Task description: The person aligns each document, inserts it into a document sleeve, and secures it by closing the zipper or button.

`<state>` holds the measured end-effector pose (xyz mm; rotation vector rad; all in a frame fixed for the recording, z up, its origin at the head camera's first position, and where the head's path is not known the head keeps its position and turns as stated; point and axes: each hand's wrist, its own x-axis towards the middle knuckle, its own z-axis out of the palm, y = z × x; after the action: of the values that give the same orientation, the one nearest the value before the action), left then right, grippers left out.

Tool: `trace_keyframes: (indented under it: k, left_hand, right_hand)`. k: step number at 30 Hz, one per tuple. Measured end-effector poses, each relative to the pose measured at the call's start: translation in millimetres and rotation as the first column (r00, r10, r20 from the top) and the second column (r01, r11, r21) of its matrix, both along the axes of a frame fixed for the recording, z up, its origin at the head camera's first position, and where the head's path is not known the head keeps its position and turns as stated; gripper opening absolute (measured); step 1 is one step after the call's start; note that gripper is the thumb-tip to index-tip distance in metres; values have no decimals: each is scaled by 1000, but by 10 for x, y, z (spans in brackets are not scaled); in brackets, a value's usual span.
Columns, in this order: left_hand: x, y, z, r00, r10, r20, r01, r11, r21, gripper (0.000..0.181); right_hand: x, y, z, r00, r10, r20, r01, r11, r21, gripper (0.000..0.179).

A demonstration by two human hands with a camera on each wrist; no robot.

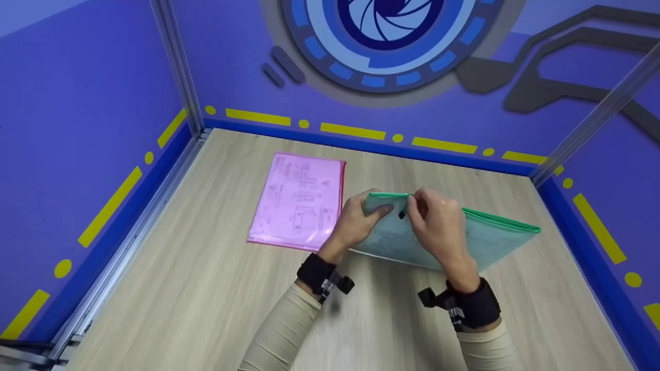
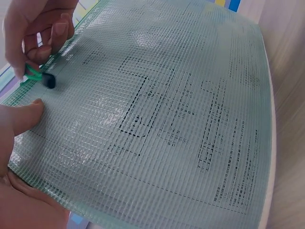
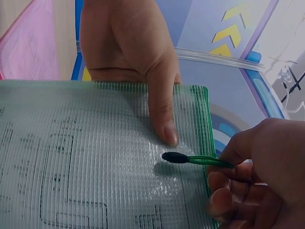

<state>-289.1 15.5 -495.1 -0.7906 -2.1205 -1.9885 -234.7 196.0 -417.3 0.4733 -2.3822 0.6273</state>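
A green mesh zipper pouch (image 1: 495, 242) with a printed sheet inside is held up, tilted, above the table. My left hand (image 1: 357, 219) grips its upper left corner, the thumb (image 3: 163, 114) lying on the front face. At the green zipper edge, my right hand (image 1: 438, 221) pinches the zipper pull (image 3: 198, 160) between thumb and finger; a dark bead-like end hangs from its green cord. The slider itself is hidden by the right fingers. Dashed drawings and lines of print show through the mesh in the left wrist view.
To the left on the wooden table (image 1: 180, 288) lies a pink zipper pouch (image 1: 296, 201) with a printed sheet in it. Blue-purple panels (image 1: 93, 129) with yellow dashes wall the table at the left, back and right.
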Motion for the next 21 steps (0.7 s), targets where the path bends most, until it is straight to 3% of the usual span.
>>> trace_keyframes:
  k: [13, 21]
  left_hand:
    - [-13, -57, 41, 1000, 12, -13, -12, 1000, 10, 20]
    - [-30, -74, 23, 1000, 5, -10, -5, 1000, 22, 20]
  right_hand:
    - [-11, 44, -17, 998, -39, -51, 36, 998, -44, 17]
    - [-3, 80, 3, 996, -88, -20, 87, 995, -43, 17]
